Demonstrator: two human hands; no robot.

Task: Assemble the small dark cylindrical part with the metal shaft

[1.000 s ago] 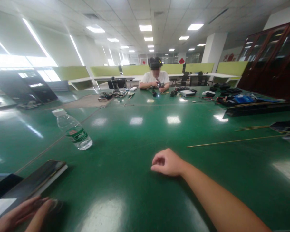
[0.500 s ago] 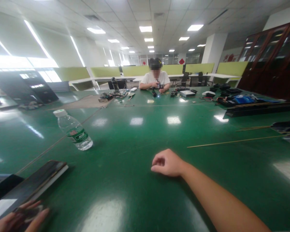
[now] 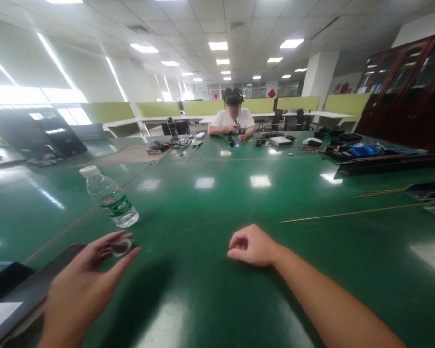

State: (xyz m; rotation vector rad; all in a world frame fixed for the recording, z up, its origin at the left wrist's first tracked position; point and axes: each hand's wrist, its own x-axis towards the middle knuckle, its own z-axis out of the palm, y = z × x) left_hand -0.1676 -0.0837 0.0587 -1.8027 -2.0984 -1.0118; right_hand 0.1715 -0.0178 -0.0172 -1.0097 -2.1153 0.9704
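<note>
My left hand (image 3: 81,282) is raised over the table at the left, thumb and fingers closed around a small, dark, round object with a pale ring on its face (image 3: 121,247). Its exact kind cannot be made out. Resting on the green tabletop (image 3: 203,290) near the middle, my right hand (image 3: 253,246) has its fingers curled in, with nothing seen in them. A clear plastic water bottle (image 3: 112,198) with a white cap and green label stands just beyond my left hand.
Under my left forearm lies a long dark flat case (image 3: 25,295) beside a black box (image 3: 7,280). Thin sticks (image 3: 348,214) and dark gear (image 3: 366,150) lie at the right. Across the table a person (image 3: 234,118) handles small parts among scattered electronics (image 3: 159,146).
My left hand has come up and rightward from the lower left corner, carrying the small round object over the table. My right hand has stayed in place.
</note>
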